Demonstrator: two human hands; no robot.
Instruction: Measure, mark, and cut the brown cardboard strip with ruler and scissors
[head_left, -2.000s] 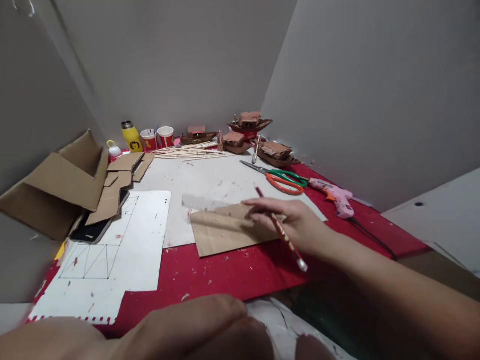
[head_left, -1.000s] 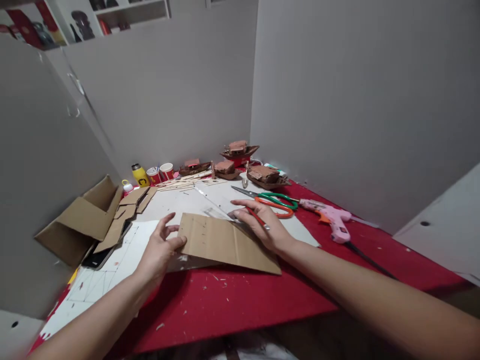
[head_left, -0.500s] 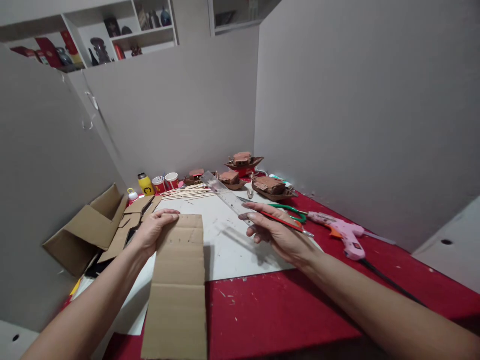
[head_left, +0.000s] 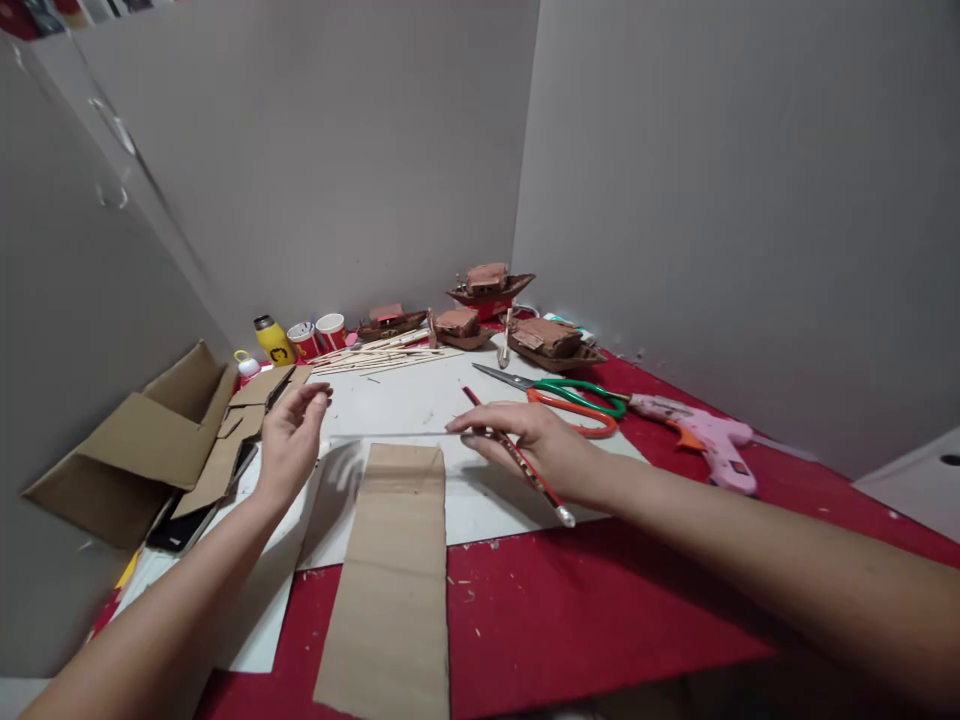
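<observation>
My right hand [head_left: 536,445] grips a clear ruler [head_left: 397,434], turned edge-on, between thumb and fingertips. A red pencil [head_left: 525,465] is also tucked between its fingers, with the eraser end toward me. My left hand [head_left: 292,435] is raised at the ruler's far left end, its fingers loosely curved. I see nothing between those fingers, and whether the hand touches the ruler is unclear. Below both hands, a long strip of cardboard [head_left: 394,570] lies over the white sheet [head_left: 495,510] and the red tabletop. Scissors [head_left: 574,400] with green and orange handles lie just beyond my right hand.
A pink glue gun [head_left: 709,435] lies at right. Model boats [head_left: 551,340], thin sticks [head_left: 382,352], paper cups [head_left: 330,332] and a yellow bottle [head_left: 274,342] stand along the back. At left are an open cardboard box [head_left: 142,440] and cardboard pieces [head_left: 232,440].
My left hand has let go of the cardboard strip, which now lies lower. The ruler has turned from slanting to level, edge-on. The view has tilted down, and the scissors show more fully.
</observation>
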